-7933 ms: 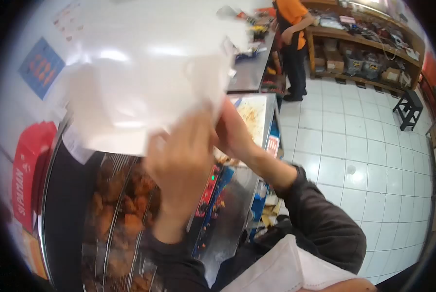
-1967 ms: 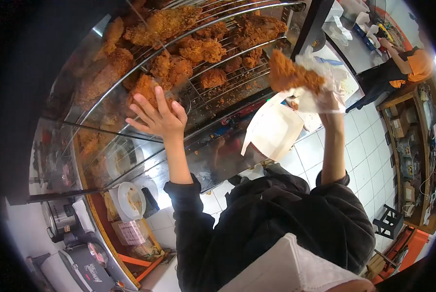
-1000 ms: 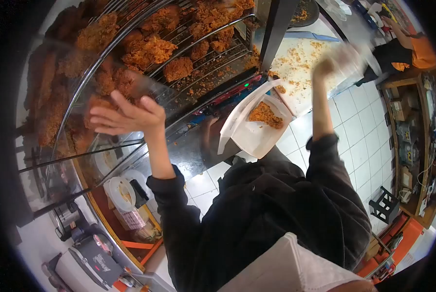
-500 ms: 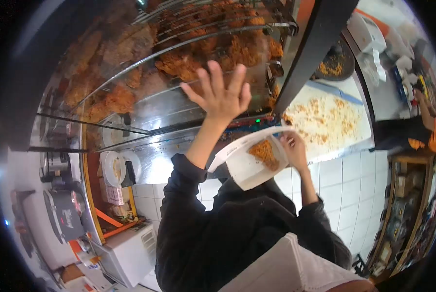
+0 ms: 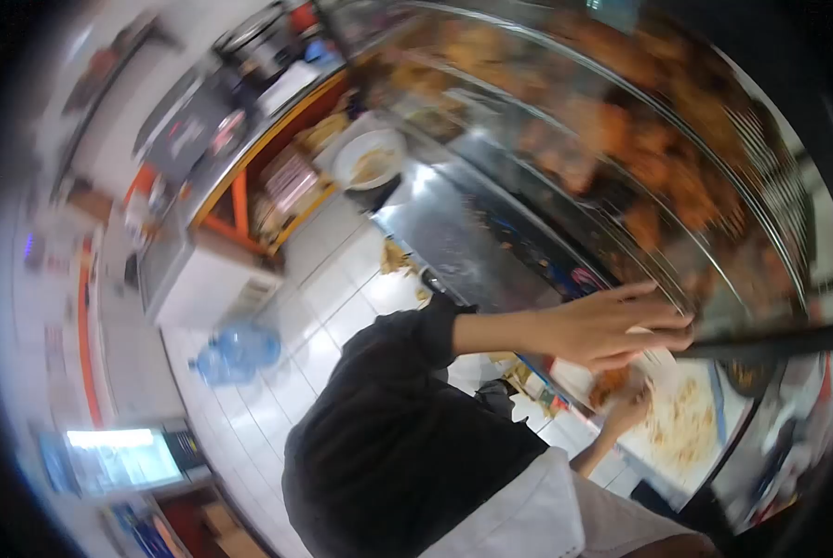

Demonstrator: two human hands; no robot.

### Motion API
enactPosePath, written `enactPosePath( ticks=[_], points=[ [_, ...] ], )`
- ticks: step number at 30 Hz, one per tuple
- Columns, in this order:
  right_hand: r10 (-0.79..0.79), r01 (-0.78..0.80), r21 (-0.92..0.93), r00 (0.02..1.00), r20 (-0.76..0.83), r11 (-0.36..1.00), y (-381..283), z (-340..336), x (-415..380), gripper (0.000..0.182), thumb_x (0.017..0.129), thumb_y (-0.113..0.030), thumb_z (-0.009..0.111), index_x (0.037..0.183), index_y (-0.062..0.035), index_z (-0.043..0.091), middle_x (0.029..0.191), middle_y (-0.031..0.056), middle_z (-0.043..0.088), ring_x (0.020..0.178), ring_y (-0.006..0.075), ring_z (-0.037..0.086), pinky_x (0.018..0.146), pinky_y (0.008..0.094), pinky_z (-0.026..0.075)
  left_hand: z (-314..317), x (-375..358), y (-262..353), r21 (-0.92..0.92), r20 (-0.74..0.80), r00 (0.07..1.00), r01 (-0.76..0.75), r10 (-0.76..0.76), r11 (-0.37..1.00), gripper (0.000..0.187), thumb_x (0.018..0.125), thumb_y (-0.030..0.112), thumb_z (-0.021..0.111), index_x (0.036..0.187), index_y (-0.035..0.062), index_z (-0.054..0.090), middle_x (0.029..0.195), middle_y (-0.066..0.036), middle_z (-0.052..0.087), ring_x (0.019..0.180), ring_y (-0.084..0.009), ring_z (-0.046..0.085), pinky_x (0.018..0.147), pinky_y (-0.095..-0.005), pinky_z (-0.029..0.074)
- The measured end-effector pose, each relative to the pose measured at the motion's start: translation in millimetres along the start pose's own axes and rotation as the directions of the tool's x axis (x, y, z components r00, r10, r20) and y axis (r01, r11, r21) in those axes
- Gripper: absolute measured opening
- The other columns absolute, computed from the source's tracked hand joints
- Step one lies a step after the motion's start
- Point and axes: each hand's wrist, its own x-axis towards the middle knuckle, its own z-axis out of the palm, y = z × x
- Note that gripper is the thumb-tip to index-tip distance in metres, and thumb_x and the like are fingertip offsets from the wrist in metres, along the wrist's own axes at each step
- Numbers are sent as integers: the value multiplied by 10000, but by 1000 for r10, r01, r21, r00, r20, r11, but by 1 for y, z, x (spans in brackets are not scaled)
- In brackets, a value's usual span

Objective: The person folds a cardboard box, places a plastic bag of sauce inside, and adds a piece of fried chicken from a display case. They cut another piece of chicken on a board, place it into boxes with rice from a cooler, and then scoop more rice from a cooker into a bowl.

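My left hand [image 5: 612, 327] reaches across to the right, fingers stretched and somewhat apart, in front of the lower edge of the glass display case [image 5: 565, 130]. It holds nothing that I can see and partly covers the white takeaway box [image 5: 661, 365]. Below it, my right hand [image 5: 628, 409] grips the side of this box. A piece of orange-brown fried food [image 5: 610, 383] shows inside. Blurred fried pieces [image 5: 667, 167] lie on racks behind the glass.
A white board [image 5: 686, 428] with crumbs and a knife [image 5: 718, 405] lies at the right. The metal counter [image 5: 472, 223] runs along the case. A white bowl [image 5: 370, 158] is at upper left, and blue water bottles [image 5: 238, 353] stand on the tiled floor.
The view has swung left, so the case and board sit further right. My left hand has come down from the glass front to just above the box, which my right hand still holds.
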Motion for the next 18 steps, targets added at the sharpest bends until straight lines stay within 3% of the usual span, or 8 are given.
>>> enactPosePath(
  ticks=[3,6,7,11,14,15,16,18],
  points=[
    [251,-269,-174,961,-119,947,1,6,-2,298,891,-221,567,1078,11,577,1016,167,618,902,277,609,726,395,506,-45,-113,17,24,33,967,253,-253,967,522,861,101,515,1363,140,380,1318,-77,453,1154,-241,468,1031,-460,312],
    [-133,28,-333,945,-298,943,50,21,-2,577,847,-492,559,1156,-9,492,1018,221,550,810,304,591,824,602,437,-94,-227,47,-61,94,753,657,-651,751,470,900,103,484,1358,140,383,1229,-97,516,1036,-272,533,935,-420,399],
    [-133,45,-298,950,-284,954,32,55,-7,577,847,-492,559,1156,-9,492,1018,221,550,810,304,591,824,602,437,-110,-257,63,-93,75,651,759,-755,644,438,900,107,491,1329,153,412,1209,-90,529,1021,-281,540,901,-403,414],
    [-161,111,-147,904,-395,983,-85,110,-25,412,871,-336,563,1103,3,523,1004,190,583,829,288,608,771,495,475,-181,-350,94,-112,-61,444,887,-894,449,382,895,109,496,1272,155,452,1183,-71,550,1000,-275,552,900,-409,415],
    [-387,340,-188,755,-529,921,-189,168,-9,200,901,-116,545,1044,22,527,995,162,600,772,259,621,700,378,519,-226,-395,87,-86,-185,386,910,-904,406,368,891,108,498,1254,153,463,1179,-64,554,996,-265,555,903,-404,414],
    [-194,207,14,937,-290,978,-256,191,-27,160,904,-82,526,1029,13,559,998,152,575,749,239,603,661,344,520,-241,-409,83,-48,-229,387,912,-893,407,367,890,110,498,1252,157,465,1180,-61,554,995,-261,556,903,-401,413],
    [-605,521,-313,721,-337,794,-278,216,-24,133,893,-54,534,1000,-11,599,972,129,552,740,212,591,615,316,518,-258,-419,76,12,-227,413,907,-882,421,346,888,122,505,1231,165,481,1150,-47,557,991,-250,554,904,-393,412],
    [-702,654,-255,665,-257,712,-334,263,-38,124,877,-6,529,957,-4,624,939,110,532,768,195,600,590,297,525,-294,-438,62,78,-242,459,887,-855,455,321,888,140,514,1207,166,494,1119,-41,561,990,-236,555,904,-393,413]
  ],
)
